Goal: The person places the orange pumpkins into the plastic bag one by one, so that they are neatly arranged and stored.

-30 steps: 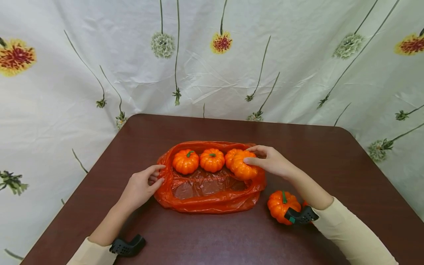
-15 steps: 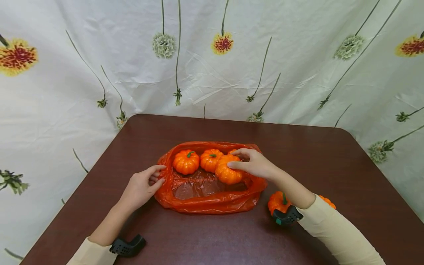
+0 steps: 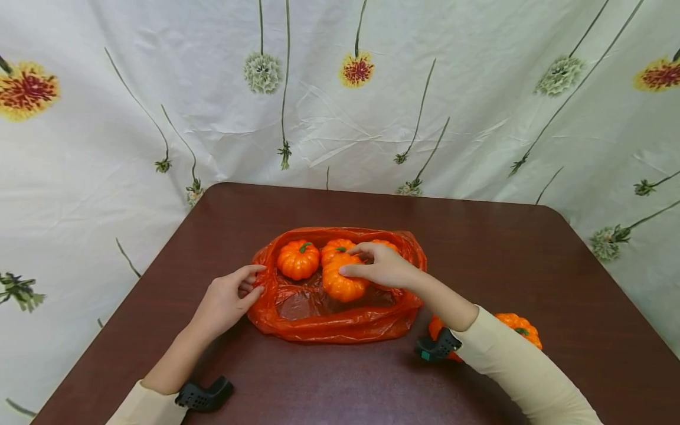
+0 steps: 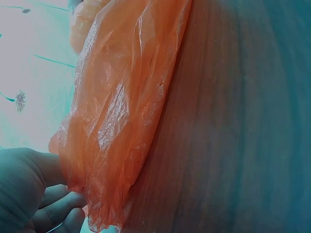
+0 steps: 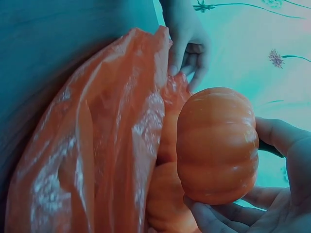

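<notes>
My right hand (image 3: pixel 386 268) grips a small orange pumpkin (image 3: pixel 342 284) between thumb and fingers, over the opening of an orange-red plastic bag (image 3: pixel 334 332). The right wrist view shows this pumpkin lifted above the bag's rim, its ribbed side facing the camera. Inside the bag, along the far side, sit a pumpkin (image 3: pixel 298 260) with a green stem, a second pumpkin (image 3: pixel 332 247) partly covered by the held one, and a third pumpkin (image 3: pixel 385 243) mostly behind my right hand. At the bag's left edge, my left hand (image 3: pixel 225 298) pinches the plastic with curled fingers.
A pumpkin (image 3: pixel 519 328) lies on the dark brown table (image 3: pixel 329 386) beyond my right sleeve. Another pumpkin (image 3: pixel 435 326) is mostly hidden under my right wrist and its black camera mount (image 3: pixel 437 347). A flower-printed cloth (image 3: pixel 329 124) hangs behind the table.
My right hand has carried the held pumpkin leftward across the bag, from its right end to the middle. The left hand has stayed at the bag's left edge.
</notes>
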`<state>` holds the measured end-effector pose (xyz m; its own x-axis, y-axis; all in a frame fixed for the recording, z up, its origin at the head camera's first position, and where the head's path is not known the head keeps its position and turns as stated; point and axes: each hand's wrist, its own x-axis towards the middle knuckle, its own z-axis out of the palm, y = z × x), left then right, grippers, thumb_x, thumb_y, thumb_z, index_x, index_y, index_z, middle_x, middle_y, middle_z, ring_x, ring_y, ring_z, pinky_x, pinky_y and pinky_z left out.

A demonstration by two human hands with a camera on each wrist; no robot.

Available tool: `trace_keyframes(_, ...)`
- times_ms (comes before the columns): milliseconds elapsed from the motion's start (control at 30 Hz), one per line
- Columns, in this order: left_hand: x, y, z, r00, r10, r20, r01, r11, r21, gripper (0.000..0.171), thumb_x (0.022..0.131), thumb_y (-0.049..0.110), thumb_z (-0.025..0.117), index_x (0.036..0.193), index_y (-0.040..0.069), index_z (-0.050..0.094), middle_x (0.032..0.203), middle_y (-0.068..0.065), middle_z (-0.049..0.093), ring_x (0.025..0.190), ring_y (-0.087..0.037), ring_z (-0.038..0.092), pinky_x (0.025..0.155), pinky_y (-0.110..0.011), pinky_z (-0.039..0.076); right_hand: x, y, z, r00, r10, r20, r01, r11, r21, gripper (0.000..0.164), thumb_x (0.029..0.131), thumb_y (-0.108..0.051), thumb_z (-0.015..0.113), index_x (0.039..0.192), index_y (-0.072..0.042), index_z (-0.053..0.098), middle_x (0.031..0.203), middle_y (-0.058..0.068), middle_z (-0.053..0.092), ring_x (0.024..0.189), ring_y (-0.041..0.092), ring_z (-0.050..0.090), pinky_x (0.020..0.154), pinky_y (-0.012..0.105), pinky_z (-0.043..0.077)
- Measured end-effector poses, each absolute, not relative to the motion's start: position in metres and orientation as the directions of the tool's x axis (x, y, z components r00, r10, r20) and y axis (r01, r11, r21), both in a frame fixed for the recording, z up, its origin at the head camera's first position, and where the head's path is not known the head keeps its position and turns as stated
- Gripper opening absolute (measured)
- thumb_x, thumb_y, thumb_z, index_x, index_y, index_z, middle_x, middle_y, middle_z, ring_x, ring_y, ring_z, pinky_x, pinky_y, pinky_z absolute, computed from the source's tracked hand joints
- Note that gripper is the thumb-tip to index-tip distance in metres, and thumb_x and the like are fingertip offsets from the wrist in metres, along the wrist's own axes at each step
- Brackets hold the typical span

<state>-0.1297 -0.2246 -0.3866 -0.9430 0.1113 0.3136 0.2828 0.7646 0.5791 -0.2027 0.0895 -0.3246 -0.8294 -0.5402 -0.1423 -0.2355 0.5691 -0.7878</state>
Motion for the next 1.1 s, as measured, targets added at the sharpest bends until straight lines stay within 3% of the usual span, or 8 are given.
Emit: trace_keyframes(1100, -0.129, -0.224, -0.387, -0.946, 0.106, 0.306, 0.274, 0.768, 0.579, 0.035, 0.085, 0.003, 0.073, 0.119, 0.002, 0.064, 0.09, -0.008, 0.066, 0.077, -0.022, 0.066, 0.071, -0.042, 0.058, -0.184, 0.022, -0.347, -0.799, -0.579, -0.163, -0.281, 0.599, -0.75, 0.057, 0.087, -0.049, 0.068, 0.13, -0.012, 0.058, 0.126, 0.004, 0.059, 0.112, 0.018, 0.055, 0.096, 0.036, 0.046)
